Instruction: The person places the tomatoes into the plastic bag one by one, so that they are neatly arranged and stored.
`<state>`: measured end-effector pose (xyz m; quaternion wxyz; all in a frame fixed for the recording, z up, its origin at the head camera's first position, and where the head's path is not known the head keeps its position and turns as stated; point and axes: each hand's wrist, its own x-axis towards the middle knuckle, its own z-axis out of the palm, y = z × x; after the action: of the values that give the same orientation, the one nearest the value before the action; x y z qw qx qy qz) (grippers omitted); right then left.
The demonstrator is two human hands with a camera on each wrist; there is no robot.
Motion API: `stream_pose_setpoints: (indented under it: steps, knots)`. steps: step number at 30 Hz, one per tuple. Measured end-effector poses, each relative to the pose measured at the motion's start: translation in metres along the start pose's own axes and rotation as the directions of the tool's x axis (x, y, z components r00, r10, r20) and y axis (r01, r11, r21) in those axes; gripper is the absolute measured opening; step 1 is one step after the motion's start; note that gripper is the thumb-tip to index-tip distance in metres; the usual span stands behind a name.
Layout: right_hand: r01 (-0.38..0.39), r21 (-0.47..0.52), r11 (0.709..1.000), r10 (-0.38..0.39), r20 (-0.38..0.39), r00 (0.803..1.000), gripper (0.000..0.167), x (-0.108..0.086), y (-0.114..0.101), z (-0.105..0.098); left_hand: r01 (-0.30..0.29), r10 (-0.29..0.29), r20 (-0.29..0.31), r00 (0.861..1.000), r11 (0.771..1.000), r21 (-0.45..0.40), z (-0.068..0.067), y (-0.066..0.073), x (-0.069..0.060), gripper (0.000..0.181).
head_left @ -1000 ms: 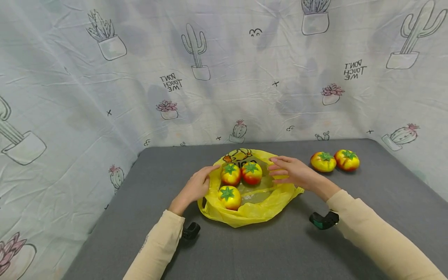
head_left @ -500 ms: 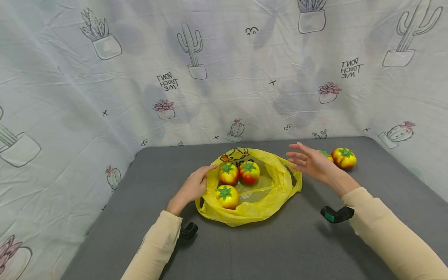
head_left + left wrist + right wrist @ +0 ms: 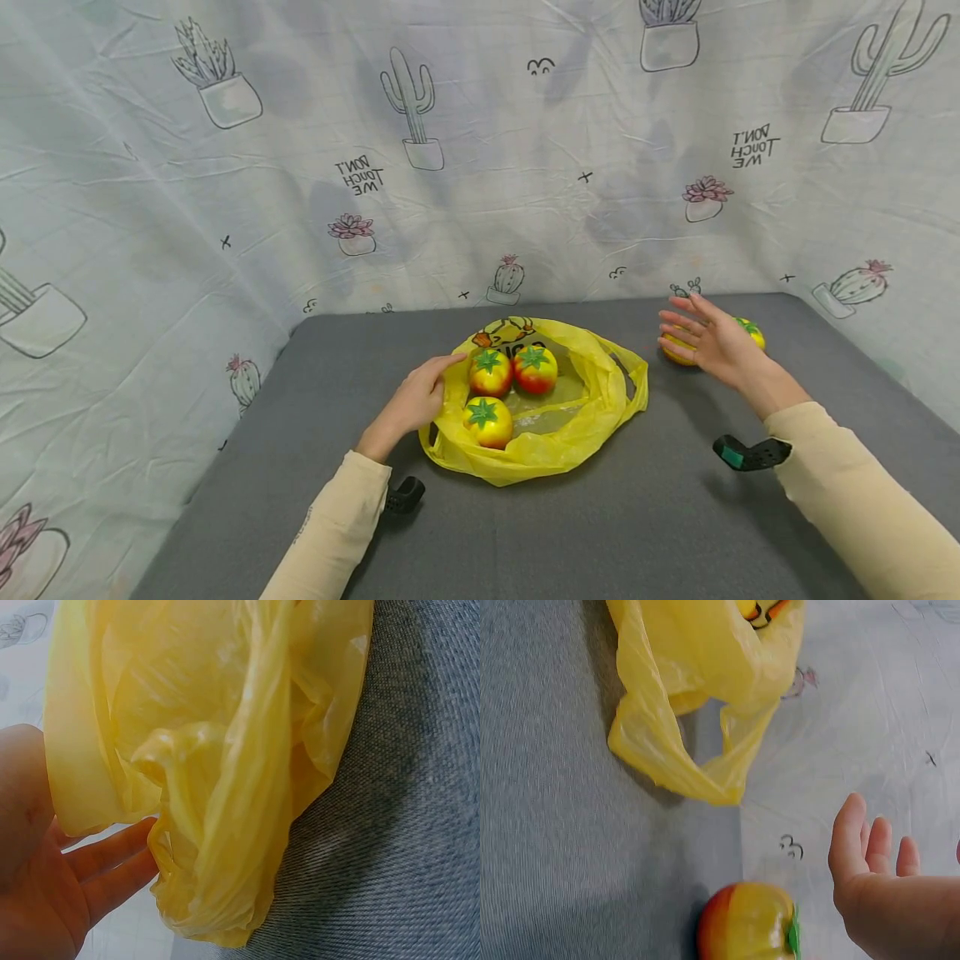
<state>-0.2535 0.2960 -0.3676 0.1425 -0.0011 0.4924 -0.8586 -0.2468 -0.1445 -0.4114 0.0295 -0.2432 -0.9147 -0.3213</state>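
A yellow plastic bag [image 3: 600,417] lies mouth-up on the table in the head view, with three red-and-yellow toy tomatoes [image 3: 535,370] inside, each topped by a green star-shaped calyx. At the bag's left rim, my left hand [image 3: 412,402] touches the plastic with extended fingers; in the left wrist view the bag film [image 3: 225,787] covers part of the hand. My right hand [image 3: 716,343] is spread and holds nothing. It hovers before two more tomatoes, partly hiding the nearer one [image 3: 678,346] and the farther one [image 3: 752,332]. The right wrist view shows one tomato [image 3: 750,922] below that hand.
The grey tabletop [image 3: 585,533] ends at the back against a pale curtain [image 3: 480,192] printed with cacti. A loose bag handle [image 3: 633,379] sticks out to the right. Black devices hang under both wrists, the right one [image 3: 750,454] having a green patch.
My right hand has moved from the bag's right rim rightward to the two tomatoes on the table. The bag's right side has slackened inward. The left hand has stayed at the rim.
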Motion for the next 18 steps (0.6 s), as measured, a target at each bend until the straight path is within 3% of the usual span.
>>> stream_pose_setpoints:
  steps: [5,9,18]
  knots:
    - [0.037,0.053,0.998,-0.036,-0.029,0.999,0.022,-0.005,-0.004,-0.013,0.010,-0.010,-0.003,1.000,1.000,-0.002,0.000,0.001,-0.001,0.047]
    - [0.063,0.112,0.992,-0.052,-0.095,0.994,0.022,-0.009,-0.008,-0.022,0.010,-0.010,0.001,1.000,1.000,-0.007,0.000,0.001,-0.001,0.047]
    - [0.137,0.239,0.961,-0.073,-0.257,0.964,0.021,-0.017,-0.017,-0.036,-0.009,0.009,-0.017,1.000,1.000,0.006,0.000,0.001,-0.001,0.047]
